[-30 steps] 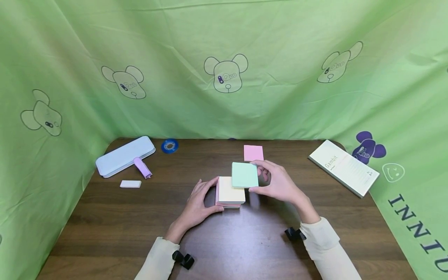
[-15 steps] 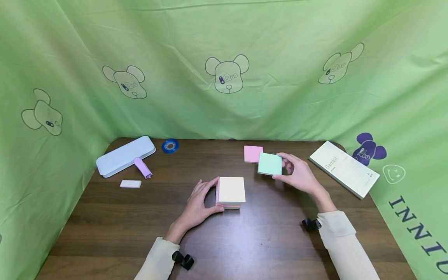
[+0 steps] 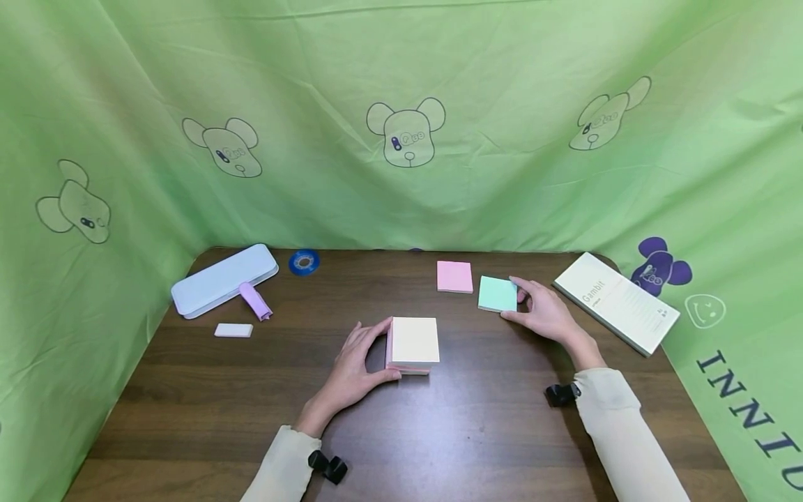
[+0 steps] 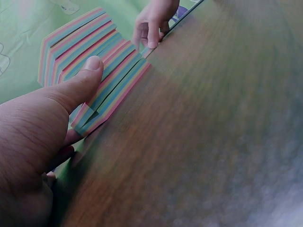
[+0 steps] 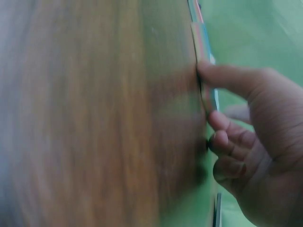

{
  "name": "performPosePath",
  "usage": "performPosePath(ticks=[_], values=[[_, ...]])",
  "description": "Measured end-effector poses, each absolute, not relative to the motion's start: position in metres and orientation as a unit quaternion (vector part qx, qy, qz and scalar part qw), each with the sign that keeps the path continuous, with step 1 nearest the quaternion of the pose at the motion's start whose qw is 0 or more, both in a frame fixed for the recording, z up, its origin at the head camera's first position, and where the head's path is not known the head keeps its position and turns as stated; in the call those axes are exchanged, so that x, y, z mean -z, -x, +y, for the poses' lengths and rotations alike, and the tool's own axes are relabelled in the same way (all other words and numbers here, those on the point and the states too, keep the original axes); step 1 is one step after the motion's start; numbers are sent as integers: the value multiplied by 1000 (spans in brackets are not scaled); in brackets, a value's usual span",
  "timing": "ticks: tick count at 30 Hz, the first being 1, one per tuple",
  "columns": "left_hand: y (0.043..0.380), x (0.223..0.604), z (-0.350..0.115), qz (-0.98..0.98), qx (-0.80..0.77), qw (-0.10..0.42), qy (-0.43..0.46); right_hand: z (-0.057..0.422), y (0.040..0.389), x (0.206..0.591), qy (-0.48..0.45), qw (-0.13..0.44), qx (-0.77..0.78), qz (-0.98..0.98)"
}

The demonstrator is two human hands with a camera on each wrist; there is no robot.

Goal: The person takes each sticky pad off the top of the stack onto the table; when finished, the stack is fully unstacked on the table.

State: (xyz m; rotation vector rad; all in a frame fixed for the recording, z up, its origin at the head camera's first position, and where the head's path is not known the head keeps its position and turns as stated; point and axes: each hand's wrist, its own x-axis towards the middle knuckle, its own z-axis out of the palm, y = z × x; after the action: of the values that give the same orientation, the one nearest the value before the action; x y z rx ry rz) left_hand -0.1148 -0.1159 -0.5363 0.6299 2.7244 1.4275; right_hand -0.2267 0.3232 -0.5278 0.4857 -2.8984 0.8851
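My left hand [image 3: 353,367] grips a stack of sticky note pads [image 3: 415,341] by its left side, thumb at the front and fingers at the back. Cream paper tops the stack; in the left wrist view the stack's sides [image 4: 113,71] show striped layers of pink, yellow and blue-green. Further right, my right hand [image 3: 544,312] pinches a mint-green sticky note pad [image 3: 498,293] between thumb and forefinger at its right edge. That pad lies low on the table, its striped edge [image 5: 204,52] showing in the right wrist view. Just left of it lies a pink sticky note pad [image 3: 454,277].
At the table's right edge lies a white notebook [image 3: 617,301] marked Gambit. On the left are a pale blue case [image 3: 224,280], a purple stapler-like object [image 3: 255,301], a white eraser-like block [image 3: 233,330] and a blue tape roll [image 3: 304,262]. A green curtain [image 3: 401,202] surrounds the table.
My right hand has carried the mint-green sticky note pad from above the stack to the right and back, down to the table beside the pink pad. My left hand has stayed on the stack.
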Motion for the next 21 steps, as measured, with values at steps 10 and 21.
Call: performPosePath(ticks=[10,21], values=[[115,535,-117,867,-455,-1,-202,311,235,522,-152,50,-259,-952],[115,535,-117,866,-457,-6,-205,307,250,517,-156,31,-268,-950]])
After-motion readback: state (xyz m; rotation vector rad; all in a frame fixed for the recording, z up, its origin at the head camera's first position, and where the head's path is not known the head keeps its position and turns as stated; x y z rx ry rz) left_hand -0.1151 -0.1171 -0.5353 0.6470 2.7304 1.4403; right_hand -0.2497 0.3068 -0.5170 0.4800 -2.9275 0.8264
